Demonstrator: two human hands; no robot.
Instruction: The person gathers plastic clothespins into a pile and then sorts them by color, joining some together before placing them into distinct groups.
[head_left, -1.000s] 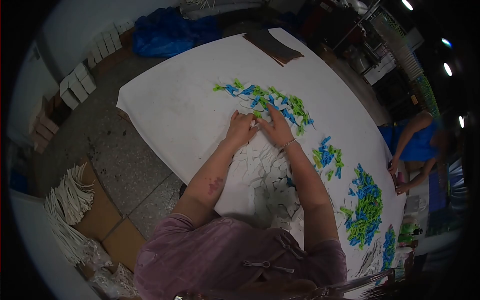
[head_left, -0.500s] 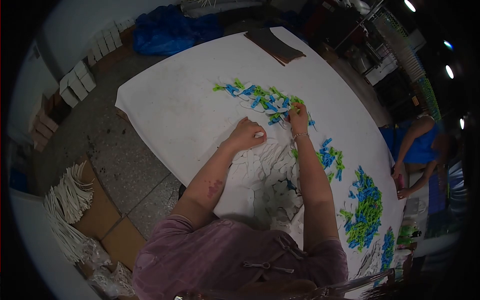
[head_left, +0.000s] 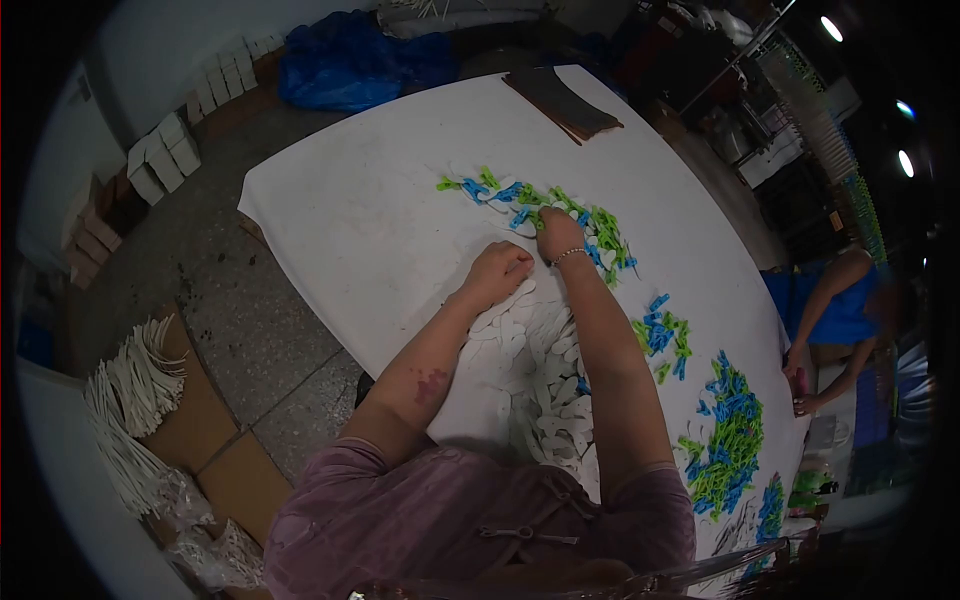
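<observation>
My left hand [head_left: 498, 273] is closed, its thumb and fingers pinched together just above the white pieces; what they hold, if anything, is hidden. Up beside it, my right hand [head_left: 560, 236] has its fingers closed at a green clip [head_left: 537, 221] on the near edge of a scattered row of clips. Blue and green clips [head_left: 603, 230] lie in that row, mixed with flat white pieces. A heap of flat white rounded pieces with thin tails [head_left: 558, 410] spreads between my forearms, close to my body.
A larger pile of blue and green clips [head_left: 730, 440] lies on the white table [head_left: 340, 200] at right. A dark folded sheet [head_left: 560, 102] rests at the far edge. Another person in blue [head_left: 835, 305] works beyond the right edge. White strips [head_left: 130, 420] lie on floor cardboard.
My right hand has moved left along the clip row, closer to my left hand. The white piece seen at my left fingertips no longer shows there. The view has shifted slightly.
</observation>
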